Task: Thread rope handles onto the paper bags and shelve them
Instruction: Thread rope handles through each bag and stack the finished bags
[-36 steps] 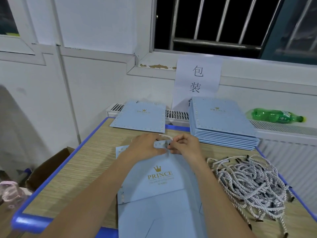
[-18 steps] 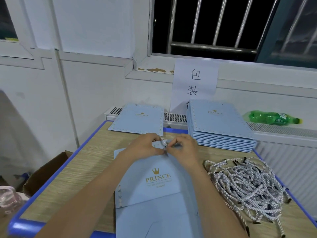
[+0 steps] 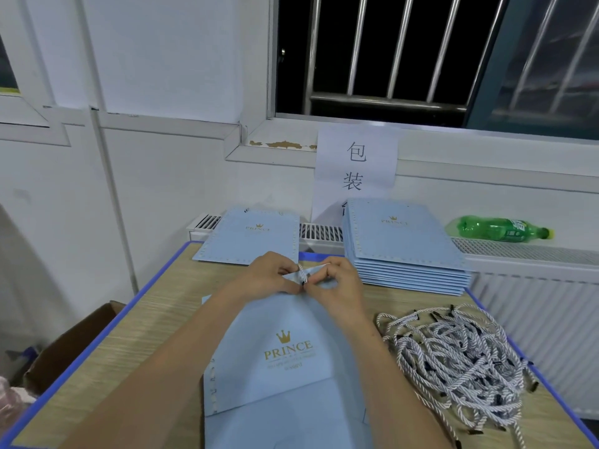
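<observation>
Nearest to the camera, a light blue paper bag (image 3: pixel 288 361) lies flat on the table (image 3: pixel 136 332), with its top edge away from the person. At that top edge the two hands meet. The left hand (image 3: pixel 265 275) pinches the folded rim of the bag, and the right hand (image 3: pixel 337 283) pinches the dark tip of a white rope handle (image 3: pixel 301 273) between thumb and forefinger, just at the rim. The other fingers of both hands are curled in. The hole itself is hidden by the fingers.

To the right of the bag lies a tangled heap of ropes (image 3: pixel 453 358). Further away are a single flat bag (image 3: pixel 249 236) on the left and a stack of bags (image 3: pixel 405 247) on the right, both partly over the radiator. A green bottle (image 3: pixel 499 228) lies behind.

I think the risk is that the tip misses the hole or bends, because the fingers cover it. Also the thin rim can tear or crease if the left hand pulls too hard.
</observation>
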Demonstrator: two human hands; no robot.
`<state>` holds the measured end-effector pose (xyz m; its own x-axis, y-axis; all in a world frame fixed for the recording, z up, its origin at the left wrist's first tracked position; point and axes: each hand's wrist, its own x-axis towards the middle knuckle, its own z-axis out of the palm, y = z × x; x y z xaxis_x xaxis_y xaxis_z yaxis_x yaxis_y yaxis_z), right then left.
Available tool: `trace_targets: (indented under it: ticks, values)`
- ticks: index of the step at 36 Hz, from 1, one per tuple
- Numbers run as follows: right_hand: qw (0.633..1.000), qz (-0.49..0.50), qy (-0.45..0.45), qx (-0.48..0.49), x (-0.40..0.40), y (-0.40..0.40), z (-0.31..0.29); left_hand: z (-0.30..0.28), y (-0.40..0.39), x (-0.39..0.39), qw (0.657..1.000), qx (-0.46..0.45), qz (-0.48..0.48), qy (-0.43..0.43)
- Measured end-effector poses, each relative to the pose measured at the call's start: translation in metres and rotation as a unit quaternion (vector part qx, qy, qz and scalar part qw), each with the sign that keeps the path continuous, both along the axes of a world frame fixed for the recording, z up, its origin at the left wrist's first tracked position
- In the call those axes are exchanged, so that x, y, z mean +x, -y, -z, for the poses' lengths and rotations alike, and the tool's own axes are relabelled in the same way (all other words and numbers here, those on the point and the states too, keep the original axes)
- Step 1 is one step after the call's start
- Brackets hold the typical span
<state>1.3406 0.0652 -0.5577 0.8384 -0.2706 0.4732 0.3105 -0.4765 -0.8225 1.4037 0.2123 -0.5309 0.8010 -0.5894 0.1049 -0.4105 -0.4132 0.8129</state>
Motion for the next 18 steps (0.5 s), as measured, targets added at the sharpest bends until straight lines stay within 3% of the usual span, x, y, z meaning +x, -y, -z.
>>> trace_targets:
  ticks: [6,11,18]
  values:
    - [0.999,0.006,0.04,-0.004,0.001,-0.002,0.003,-0.015,0.0,0.007,0.995,0.061,-0.01,-0.077]
    - [0.999,-0.004,0.04,0.0,-0.002,-0.002,0.002,-0.018,-0.005,0.016,0.986,0.021,0.003,-0.163]
    - [0.999,-0.033,0.031,0.021,-0.002,0.001,0.002,-0.024,-0.009,0.019,0.974,0.034,0.034,-0.224]
